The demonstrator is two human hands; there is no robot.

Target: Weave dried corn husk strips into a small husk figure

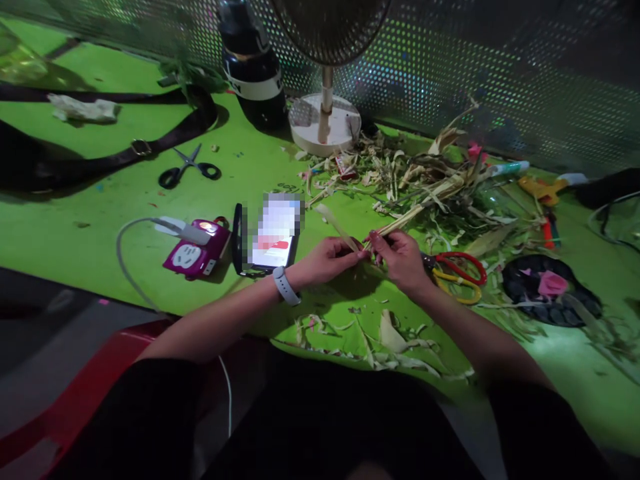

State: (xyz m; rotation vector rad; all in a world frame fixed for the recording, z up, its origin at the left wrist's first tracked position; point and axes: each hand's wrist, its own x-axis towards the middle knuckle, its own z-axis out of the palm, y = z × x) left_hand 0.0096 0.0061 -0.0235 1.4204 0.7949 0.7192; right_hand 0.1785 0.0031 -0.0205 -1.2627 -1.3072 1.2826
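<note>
At the middle of the green worktop [90,227], the left hand [327,259] and the right hand [400,257] meet over a pale dried leaf strip [340,230], each grip pinched shut on it, the strip running up and left from the fingers. The work looks to be splitting or stripping the leaf; the next move likely calls for a steady pull apart. Red-and-yellow scissors [457,273] lie just beside the right wrist, a phone [273,233] near the left.
</note>
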